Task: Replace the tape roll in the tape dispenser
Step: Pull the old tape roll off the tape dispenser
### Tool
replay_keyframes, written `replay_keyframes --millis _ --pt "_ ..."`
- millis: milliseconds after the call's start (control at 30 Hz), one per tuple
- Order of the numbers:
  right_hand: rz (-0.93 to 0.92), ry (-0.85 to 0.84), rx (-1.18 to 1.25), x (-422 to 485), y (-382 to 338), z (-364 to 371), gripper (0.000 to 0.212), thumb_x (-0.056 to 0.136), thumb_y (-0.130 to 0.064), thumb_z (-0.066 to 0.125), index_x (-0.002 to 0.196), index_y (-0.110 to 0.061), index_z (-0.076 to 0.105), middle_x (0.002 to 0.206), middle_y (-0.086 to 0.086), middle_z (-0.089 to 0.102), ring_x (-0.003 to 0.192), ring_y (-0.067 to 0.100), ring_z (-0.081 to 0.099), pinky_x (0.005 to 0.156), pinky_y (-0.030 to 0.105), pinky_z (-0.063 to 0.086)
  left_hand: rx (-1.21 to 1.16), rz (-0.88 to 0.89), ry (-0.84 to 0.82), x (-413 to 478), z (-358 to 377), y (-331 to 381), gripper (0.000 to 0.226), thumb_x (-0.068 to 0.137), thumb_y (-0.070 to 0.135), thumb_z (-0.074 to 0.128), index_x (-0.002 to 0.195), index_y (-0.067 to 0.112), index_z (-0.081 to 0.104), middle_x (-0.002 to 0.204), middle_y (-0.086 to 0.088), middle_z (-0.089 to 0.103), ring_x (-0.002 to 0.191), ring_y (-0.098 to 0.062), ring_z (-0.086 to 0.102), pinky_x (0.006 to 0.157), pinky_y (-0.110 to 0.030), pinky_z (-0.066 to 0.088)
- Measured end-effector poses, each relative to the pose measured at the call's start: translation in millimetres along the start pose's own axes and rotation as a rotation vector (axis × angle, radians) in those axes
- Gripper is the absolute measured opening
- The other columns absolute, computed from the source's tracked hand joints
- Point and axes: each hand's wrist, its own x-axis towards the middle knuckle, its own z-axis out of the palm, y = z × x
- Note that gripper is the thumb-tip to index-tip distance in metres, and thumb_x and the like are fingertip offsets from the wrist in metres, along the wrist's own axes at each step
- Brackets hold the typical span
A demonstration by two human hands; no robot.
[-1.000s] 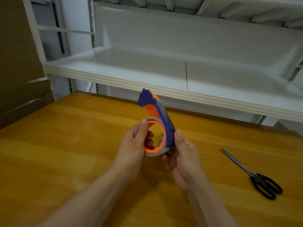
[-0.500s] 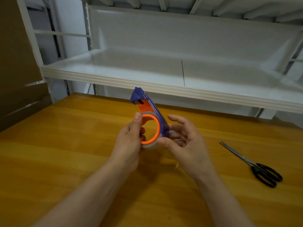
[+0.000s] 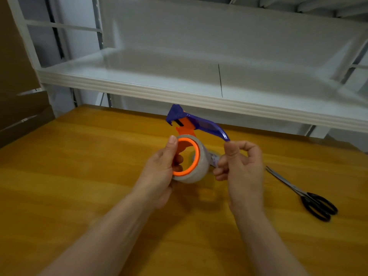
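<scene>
A wooden table point(image 3: 79, 176) fills the lower frame, with a white shelf point(image 3: 179, 76) across the top and black scissors point(image 3: 310, 198) lying at the right edge, well apart from the hands. At centre, held above the table, is the tape dispenser point(image 3: 191, 124), and it looks different from half a second ago: its purple cover arm point(image 3: 207, 125) has swung up and away from the tape roll point(image 3: 196, 164), which was hugged by it before. The left hand point(image 3: 159, 174) grips the roll and its orange hub point(image 3: 189, 156), thumb on the rim. The right hand point(image 3: 241, 166) is closed, pinching the purple arm's tip (how firmly, I cannot tell). With the roll uncovered, it can probably slide off the hub next.
</scene>
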Motion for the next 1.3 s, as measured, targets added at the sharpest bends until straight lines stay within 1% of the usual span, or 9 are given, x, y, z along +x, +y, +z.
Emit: replay_keyframes --millis 133,233,367,600,800,900,1033,1133,1300 --pt "0.21 -0.107 0.032 -2.5 5.2 9.0 0.076 0.064 -0.082 0.05 0.113 -0.024 0.059 0.092 0.004 0.08 0.078 0.02 0.075 0.063 0.033 0.057 0.035 0.017 0.009 0.2 -0.1 2.4 0.052 0.09 0.062 0.05 0.109 0.016 0.065 0.086 0.001 0.054 0.072 -0.012 0.05 0.064 -0.027 0.042" --pt "0.294 -0.175 0.039 -5.4 3.2 9.5 0.084 0.063 -0.085 0.044 0.122 -0.027 0.061 0.1 0.006 0.081 0.089 0.021 0.076 0.061 0.031 0.055 0.1 0.081 0.022 -0.2 -1.9 3.2 0.054 0.081 0.069 0.05 0.101 0.022 0.067 0.088 -0.001 0.053 0.073 -0.012 0.048 0.065 -0.026 0.04" --pt "0.387 -0.277 0.253 -6.8 -4.3 10.4 0.087 0.063 -0.076 0.055 0.127 -0.019 0.061 0.106 0.019 0.078 0.089 0.026 0.073 0.056 0.028 0.056 0.14 0.138 0.026 -0.7 -3.2 3.6 0.05 0.08 0.072 0.05 0.09 0.026 0.066 0.085 0.0 0.053 0.071 -0.012 0.047 0.063 -0.027 0.039" --pt "0.408 -0.35 0.394 -0.6 -2.1 7.7 0.082 0.067 -0.073 0.057 0.128 -0.017 0.061 0.098 0.014 0.072 0.077 0.019 0.066 0.056 0.026 0.049 0.174 0.178 0.048 2.2 -3.8 -3.3 0.058 0.084 0.073 0.051 0.102 0.022 0.07 0.085 -0.003 0.065 0.08 -0.021 0.061 0.076 -0.039 0.05" --pt "0.4 -0.399 0.365 4.6 -0.3 -0.1 0.082 0.068 -0.075 0.051 0.126 -0.018 0.061 0.096 0.012 0.072 0.075 0.017 0.066 0.057 0.026 0.049 0.273 0.209 0.003 -3.3 -2.7 0.6 0.066 0.078 0.079 0.056 0.121 0.03 0.065 0.114 0.005 0.072 0.109 -0.015 0.069 0.091 -0.04 0.057" --pt "0.384 -0.414 0.315 4.9 0.5 -0.8 0.082 0.069 -0.074 0.051 0.129 -0.019 0.059 0.104 0.015 0.076 0.079 0.018 0.07 0.057 0.026 0.051 0.357 0.269 0.049 -6.7 -4.2 4.2 0.066 0.075 0.058 0.067 0.134 0.031 0.053 0.126 0.009 0.062 0.117 -0.01 0.06 0.089 -0.03 0.055" --pt "0.381 -0.425 0.29 5.1 1.8 -0.5 0.079 0.071 -0.072 0.05 0.134 -0.023 0.054 0.116 0.016 0.076 0.088 0.022 0.073 0.054 0.025 0.054 0.536 0.368 0.136 -6.5 -8.5 8.5 0.042 0.089 0.034 0.07 0.13 0.03 0.059 0.127 0.008 0.059 0.115 -0.004 0.056 0.088 -0.029 0.055" --pt "0.364 -0.453 0.282 4.6 1.7 -1.4 0.076 0.073 -0.07 0.047 0.135 -0.025 0.052 0.109 0.013 0.078 0.081 0.018 0.074 0.052 0.024 0.053 0.541 0.362 0.135 -8.4 -8.4 11.5 0.027 0.093 0.031 0.065 0.12 0.029 0.066 0.115 0.011 0.067 0.109 -0.005 0.061 0.087 -0.032 0.056" --pt "0.337 -0.483 0.258 3.4 4.4 -1.7 0.075 0.072 -0.072 0.047 0.133 -0.028 0.053 0.106 0.016 0.078 0.078 0.018 0.072 0.054 0.026 0.053 0.479 0.337 0.158 -9.2 -10.6 16.8 0.005 0.092 0.027 0.067 0.095 0.031 0.066 0.096 0.007 0.071 0.091 -0.01 0.068 0.067 -0.024 0.053"
